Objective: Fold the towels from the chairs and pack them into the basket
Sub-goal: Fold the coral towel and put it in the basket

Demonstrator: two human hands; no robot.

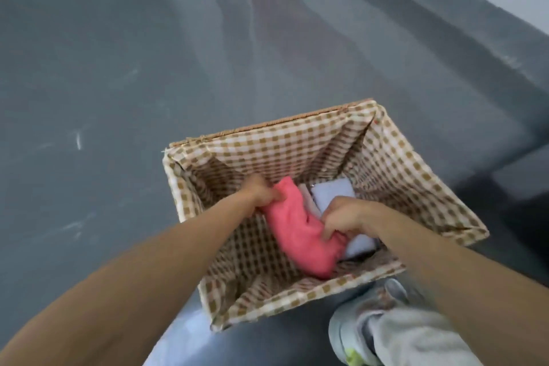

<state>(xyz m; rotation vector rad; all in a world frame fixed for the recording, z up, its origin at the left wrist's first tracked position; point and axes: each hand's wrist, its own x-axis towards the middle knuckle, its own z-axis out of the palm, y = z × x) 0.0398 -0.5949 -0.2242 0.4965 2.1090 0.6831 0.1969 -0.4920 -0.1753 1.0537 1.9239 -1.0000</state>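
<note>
A wicker basket with a brown-and-white checked lining stands on the grey floor below me. Inside it lies a folded pink towel, slanting from upper left to lower right. My left hand pinches the pink towel's far end. My right hand grips its near right side, fingers curled into the cloth. To the right of the pink one, folded pale lavender towels lie at the bottom, partly hidden by my right hand.
My shoe and a light trouser leg stand just beside the basket's near right corner. A dark grey step or ledge runs along the right. A pale cloth shows on the floor below the basket.
</note>
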